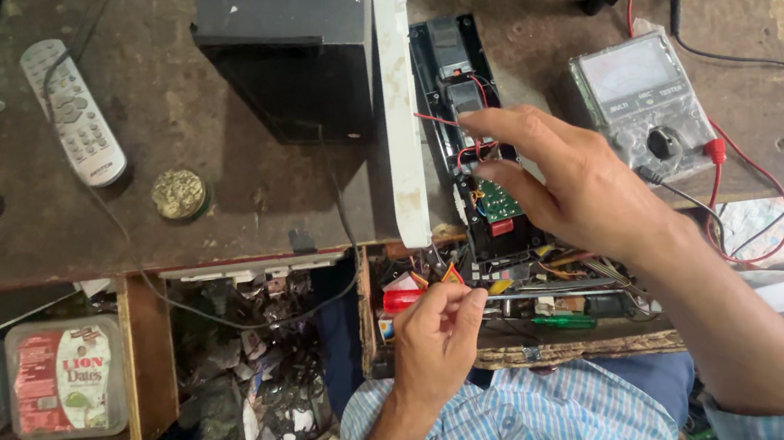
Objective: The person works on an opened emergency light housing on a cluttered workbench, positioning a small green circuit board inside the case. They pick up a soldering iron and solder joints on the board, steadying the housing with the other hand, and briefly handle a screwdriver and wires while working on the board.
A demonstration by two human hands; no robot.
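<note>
everywhere, clutter on scarred workbench (227, 191)

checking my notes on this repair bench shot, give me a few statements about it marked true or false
1. The right hand reaches over the opened black device with the green circuit board. True.
2. The analog multimeter lies left of the remote control. False: it lies far to the right, beside the opened device.
3. The left hand is down near the open drawer of tools, fingers pinched together. True.
4. The white panel lies flat under the multimeter. False: it stands on edge between the black box and the opened device.
5. The round brass-coloured disc sits on the workbench near the remote control. True.
</note>
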